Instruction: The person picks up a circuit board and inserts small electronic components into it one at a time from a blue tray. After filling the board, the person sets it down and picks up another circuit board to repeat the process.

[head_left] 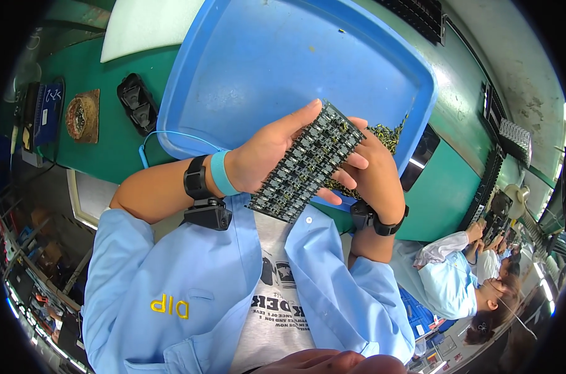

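Observation:
A dark panel of small circuit boards, dense with rows of components, is held tilted in front of my chest. My left hand lies beneath it, the thumb along its far left edge and fingertips coming out past its right side. At the far right corner, my right hand is bent against the panel's edge, some of its fingers hidden behind the panel. Below my hands is a large blue tray. A heap of small yellow-and-black parts lies in its near right corner, partly covered by my right hand.
On the green table left of the tray are a black plastic holder and a round item on a brown square. A blue cord runs from my left wristband. Another person works at the right.

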The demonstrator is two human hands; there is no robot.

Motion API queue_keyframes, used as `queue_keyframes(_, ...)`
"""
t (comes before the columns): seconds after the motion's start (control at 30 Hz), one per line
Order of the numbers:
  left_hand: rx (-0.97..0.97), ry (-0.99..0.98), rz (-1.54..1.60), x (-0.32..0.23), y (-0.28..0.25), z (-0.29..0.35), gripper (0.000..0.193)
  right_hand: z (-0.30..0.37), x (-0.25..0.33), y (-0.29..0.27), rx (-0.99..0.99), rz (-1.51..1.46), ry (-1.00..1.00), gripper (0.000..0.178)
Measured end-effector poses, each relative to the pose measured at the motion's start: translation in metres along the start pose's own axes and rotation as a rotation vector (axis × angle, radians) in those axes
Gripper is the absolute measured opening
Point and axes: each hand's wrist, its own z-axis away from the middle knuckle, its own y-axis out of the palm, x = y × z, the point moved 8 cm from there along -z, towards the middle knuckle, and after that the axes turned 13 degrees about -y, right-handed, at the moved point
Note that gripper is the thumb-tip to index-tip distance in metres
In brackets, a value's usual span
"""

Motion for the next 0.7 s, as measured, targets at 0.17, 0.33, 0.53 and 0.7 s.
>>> queue_keyframes(0.17, -0.019, -0.033, -0.019, 0.002, 0.003, -0.008, 0.080, -0.001, 0.003, -0.006, 0.017, 0.067, -0.200, 0.013)
queue_keyframes(0.33, -0.031, -0.040, 0.004, 0.003, 0.007, -0.017, 0.083, -0.001, -0.001, -0.020, -0.056, 0.064, -0.202, 0.017)
queue_keyframes(0.53, -0.006, -0.022, 0.009, 0.003, 0.016, -0.028, 0.085, 0.011, -0.019, -0.052, -0.392, -0.303, 0.067, 0.039)
queue_keyframes(0.7, 0.008, -0.094, -0.026, 0.006, 0.021, -0.033, 0.083, 0.024, -0.004, -0.081, -0.770, -0.204, -0.300, 0.045)
